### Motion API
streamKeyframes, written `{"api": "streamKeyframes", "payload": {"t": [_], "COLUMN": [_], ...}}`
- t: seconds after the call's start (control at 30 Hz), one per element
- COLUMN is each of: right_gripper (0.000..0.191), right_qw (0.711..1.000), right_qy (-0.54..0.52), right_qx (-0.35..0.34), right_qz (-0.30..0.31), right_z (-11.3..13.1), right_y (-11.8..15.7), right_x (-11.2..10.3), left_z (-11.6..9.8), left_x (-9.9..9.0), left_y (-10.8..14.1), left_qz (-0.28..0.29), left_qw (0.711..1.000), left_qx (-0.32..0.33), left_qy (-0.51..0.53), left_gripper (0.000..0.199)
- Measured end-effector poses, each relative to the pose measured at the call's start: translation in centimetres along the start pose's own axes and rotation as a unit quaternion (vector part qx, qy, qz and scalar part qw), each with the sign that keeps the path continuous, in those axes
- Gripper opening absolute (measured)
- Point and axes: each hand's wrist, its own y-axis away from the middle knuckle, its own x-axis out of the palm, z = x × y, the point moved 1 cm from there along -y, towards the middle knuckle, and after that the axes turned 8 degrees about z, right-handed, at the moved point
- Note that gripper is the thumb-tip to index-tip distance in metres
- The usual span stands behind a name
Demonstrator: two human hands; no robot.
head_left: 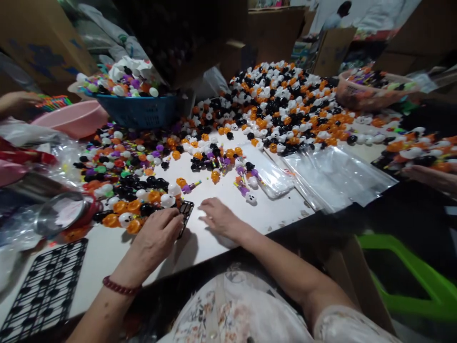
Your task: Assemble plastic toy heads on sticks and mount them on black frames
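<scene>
A black plastic grid rack (186,209) stands partly filled with small orange, white and black Halloween heads (134,206). Curled over its right part is my left hand (159,236), gripping the rack and hiding some of it. Just right of the rack, above the white tabletop, my right hand (219,219) has its fingers slightly apart, with nothing visible in them. Several purple-and-yellow sticks with ghost or pumpkin heads (243,188) lie beyond my right hand. Flat on the table at the lower left is another black grid rack (44,286).
A large heap of heads (285,100) covers the back. Clear plastic bags (337,176) lie at the right. A blue basket (137,109), a pink basin (73,119) and a pink basket (371,93) stand around. Another person's hand (433,178) holds pieces at right; a green stool (410,276) is below.
</scene>
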Motion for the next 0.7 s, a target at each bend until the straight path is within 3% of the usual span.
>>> {"api": "streamKeyframes", "payload": {"t": [0.1,0.2,0.3,0.43,0.53,0.7], "right_gripper": [0.030,0.036,0.038,0.044,0.047,0.022], "right_qw": [0.981,0.957,0.971,0.982,0.974,0.969], "right_qy": [0.128,0.189,0.154,0.121,0.174,0.197], "right_qx": [0.109,0.191,0.164,0.134,0.143,0.117], "right_qz": [-0.096,-0.113,-0.076,-0.059,-0.015,0.091], "right_z": [-2.7,-5.0,-5.3,-4.9,-5.7,-6.8], "right_y": [3.8,6.5,7.3,5.9,3.7,0.5], "right_x": [-4.9,-7.2,-6.6,-5.3,-5.4,-5.8], "left_z": [-1.0,-3.1,-6.0,-8.6,-8.2,-5.6], "left_x": [-1.1,-2.0,-1.7,-0.3,-0.6,-3.6], "left_y": [-0.1,-0.3,-0.4,0.4,1.7,2.4], "left_qz": [-0.040,-0.076,-0.070,-0.008,-0.010,-0.054], "left_qw": [0.999,0.997,0.997,0.998,0.999,0.994], "left_qx": [-0.008,-0.004,0.018,0.051,0.022,-0.092], "left_qy": [-0.008,0.012,0.035,0.041,0.042,0.038], "left_gripper": [0.030,0.040,0.034,0.015,0.020,0.043]}}
